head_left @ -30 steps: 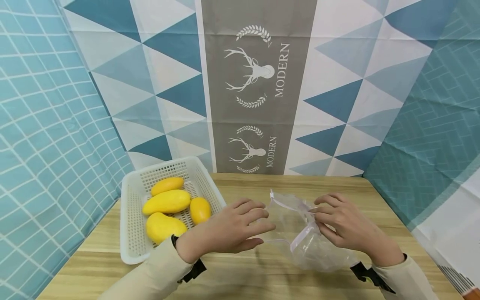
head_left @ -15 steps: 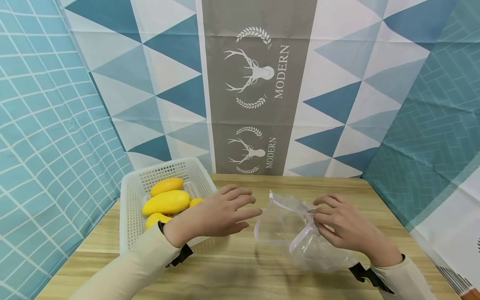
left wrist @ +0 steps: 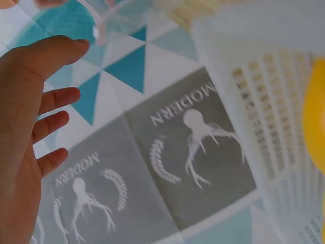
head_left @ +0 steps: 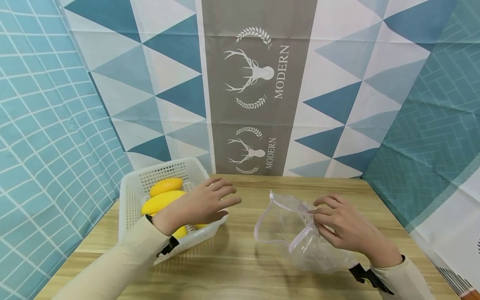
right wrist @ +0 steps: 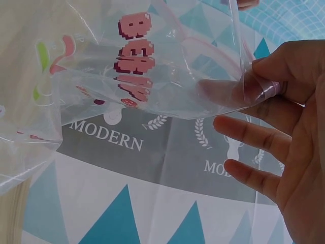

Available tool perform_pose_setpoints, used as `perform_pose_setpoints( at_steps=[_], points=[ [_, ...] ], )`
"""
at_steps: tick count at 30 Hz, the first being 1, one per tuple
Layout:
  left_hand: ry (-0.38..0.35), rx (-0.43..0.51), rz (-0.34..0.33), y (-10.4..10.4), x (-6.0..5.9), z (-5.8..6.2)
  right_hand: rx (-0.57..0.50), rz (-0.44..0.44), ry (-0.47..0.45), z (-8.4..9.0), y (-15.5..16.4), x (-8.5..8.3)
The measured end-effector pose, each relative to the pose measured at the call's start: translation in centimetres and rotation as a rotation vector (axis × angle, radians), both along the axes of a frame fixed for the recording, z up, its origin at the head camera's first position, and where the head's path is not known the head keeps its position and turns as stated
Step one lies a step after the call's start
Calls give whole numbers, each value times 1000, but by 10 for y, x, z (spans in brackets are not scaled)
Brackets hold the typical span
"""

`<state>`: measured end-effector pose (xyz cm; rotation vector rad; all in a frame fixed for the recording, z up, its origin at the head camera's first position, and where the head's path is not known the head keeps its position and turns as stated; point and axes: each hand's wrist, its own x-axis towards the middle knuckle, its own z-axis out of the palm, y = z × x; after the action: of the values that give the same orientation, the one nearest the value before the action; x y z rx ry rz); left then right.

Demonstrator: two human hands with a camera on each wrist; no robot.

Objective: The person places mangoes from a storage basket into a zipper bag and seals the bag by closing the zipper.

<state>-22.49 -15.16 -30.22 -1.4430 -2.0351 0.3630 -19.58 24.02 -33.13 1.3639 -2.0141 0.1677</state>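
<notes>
My right hand (head_left: 343, 225) pinches the rim of a clear plastic zip bag (head_left: 277, 229) between thumb and index finger; its other fingers are spread. The bag's mouth, edged in pale pink, gapes toward the left, and pink printed lettering shows on its side in the right wrist view. My left hand (head_left: 198, 204) hovers over the right side of a white plastic basket (head_left: 129, 200), fingers apart and holding nothing. Inside the basket lie several yellow mangoes, among them a long mango (head_left: 161, 201) and an orange-yellow mango (head_left: 166, 186). My left hand and forearm partly cover the others.
The basket stands at the left of a wooden table (head_left: 240, 266), close to the blue tiled-pattern cloth (head_left: 45, 137). Behind the table rises a patterned backdrop (head_left: 247, 83) with deer heads and triangles. A teal and white sheet (head_left: 435, 125) hangs on the right.
My left hand has moved left, away from the bag's mouth, to the basket's right side, covering more of the mangoes. My right hand and the bag have stayed almost still.
</notes>
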Motion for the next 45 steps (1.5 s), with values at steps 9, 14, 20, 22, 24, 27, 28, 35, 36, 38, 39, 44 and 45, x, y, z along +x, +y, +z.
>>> perform_pose_setpoints(
  at_steps=[9, 14, 20, 22, 24, 27, 28, 35, 36, 38, 39, 44, 45],
  points=[
    [-151, -68, 176, -24, -14, -6, -1, 6, -6, -1, 3, -1],
    [-225, -80, 237, -36, -22, -13, -8, 10, -2, -3, 5, -2],
    [-275, -44, 243, -53, -33, -25, -10, 18, -1, -3, 5, -3],
    [-294, -27, 249, -57, -37, -29, -9, 13, -2, -3, 6, -3],
    [-315, -13, 264, -61, -41, -33, -8, 11, -3, -4, 6, -3],
    [-348, 7, 295, -67, -46, -40, -6, 6, -9, -3, 6, -3],
    [-361, 14, 307, -68, -47, -42, -4, 6, -11, -3, 6, -3],
    [-462, 38, 386, -78, -54, -54, -1, 0, -16, -2, 4, -4],
    [-477, 40, 397, -80, -55, -57, -2, 0, -14, -2, 4, -4],
    [-508, 44, 418, -82, -57, -61, -1, 1, -12, -2, 4, -4],
    [-531, 50, 429, -84, -58, -63, -1, 2, -11, -2, 4, -4],
    [-603, 69, 447, -88, -62, -72, 1, 1, -9, -3, 5, -4],
    [-610, 72, 447, -89, -63, -73, 0, 1, -8, -3, 5, -4]
  ],
)
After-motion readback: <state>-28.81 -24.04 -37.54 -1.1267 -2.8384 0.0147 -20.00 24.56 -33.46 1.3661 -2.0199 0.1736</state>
